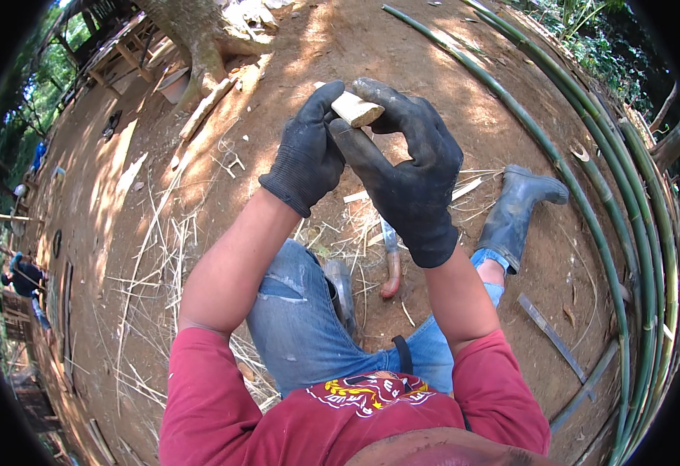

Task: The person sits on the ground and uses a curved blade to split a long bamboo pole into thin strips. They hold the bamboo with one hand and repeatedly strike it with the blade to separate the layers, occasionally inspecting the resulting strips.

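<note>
A short, pale piece of split wood or bamboo (pixel 357 110) is held up in front of me, its cut end facing me. My left hand (pixel 306 151), in a dark work glove, is closed around its left side. In a matching glove, my right hand (pixel 413 167) grips the cut end between thumb and fingers, one below and the others above. Part of the piece is hidden behind the left fingers. On the ground between my legs lies a knife (pixel 391 264) with a reddish-brown handle and a metal blade, partly covered by shavings.
Long green bamboo poles (pixel 580 182) lie along the right. Near them rests a flat metal strip or blade (pixel 553 338). Thin pale strips (pixel 153 287) litter the ground at left. My boot (pixel 514 217) extends right. A tree trunk (pixel 196 46) stands far left; another person (pixel 25 276) is at the left edge.
</note>
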A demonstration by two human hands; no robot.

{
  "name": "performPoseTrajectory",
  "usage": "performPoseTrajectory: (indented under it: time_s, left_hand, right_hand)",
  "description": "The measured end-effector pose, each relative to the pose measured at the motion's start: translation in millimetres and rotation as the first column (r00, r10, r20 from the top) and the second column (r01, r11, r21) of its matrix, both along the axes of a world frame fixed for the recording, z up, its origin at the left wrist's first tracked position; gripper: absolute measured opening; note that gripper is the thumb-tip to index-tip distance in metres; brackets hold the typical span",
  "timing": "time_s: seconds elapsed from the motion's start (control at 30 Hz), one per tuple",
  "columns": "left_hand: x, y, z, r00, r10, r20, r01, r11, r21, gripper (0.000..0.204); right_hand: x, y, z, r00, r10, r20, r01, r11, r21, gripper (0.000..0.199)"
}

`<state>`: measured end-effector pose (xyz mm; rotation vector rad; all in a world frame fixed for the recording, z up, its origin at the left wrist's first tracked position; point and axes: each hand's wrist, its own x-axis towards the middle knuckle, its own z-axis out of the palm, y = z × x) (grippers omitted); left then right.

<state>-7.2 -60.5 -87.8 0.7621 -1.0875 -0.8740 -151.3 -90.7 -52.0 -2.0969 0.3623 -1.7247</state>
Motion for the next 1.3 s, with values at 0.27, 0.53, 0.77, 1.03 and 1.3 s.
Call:
performPoseTrajectory:
  time_s: [0.27, 0.53, 0.77, 1.03, 1.3]
  left_hand:
    - [17, -3, -12, 0.735, 0.274, 0.621, -0.300, 0.952, -0.064, 0.026]
    - [-5, -2, 20, 0.881, 0.019, -0.472, 0.116, 0.960, 0.255, 0.028]
    - [10, -13, 4, 0.655, -0.088, -0.751, 0.277, 0.952, 0.130, 0.018]
    - [-5, -5, 21, 0.764, 0.074, -0.641, 0.027, 0.989, 0.147, 0.022]
    - [2, -1, 19, 0.793, 0.071, -0.605, -0.050, 0.997, 0.051, 0.023]
  right_hand:
    - [7, -1, 5, 1.000, 0.009, 0.018, -0.008, 0.999, -0.031, 0.039]
    - [4, -3, 6, 0.987, 0.124, 0.105, -0.125, 0.992, 0.004, 0.035]
    - [-1, -9, 6, 0.959, -0.172, 0.227, 0.226, 0.945, -0.237, 0.028]
    - [9, -23, -10, 0.931, -0.020, 0.365, -0.033, 0.990, 0.138, 0.024]
    - [-1, -29, -24, 0.905, 0.079, 0.418, -0.187, 0.956, 0.225, 0.045]
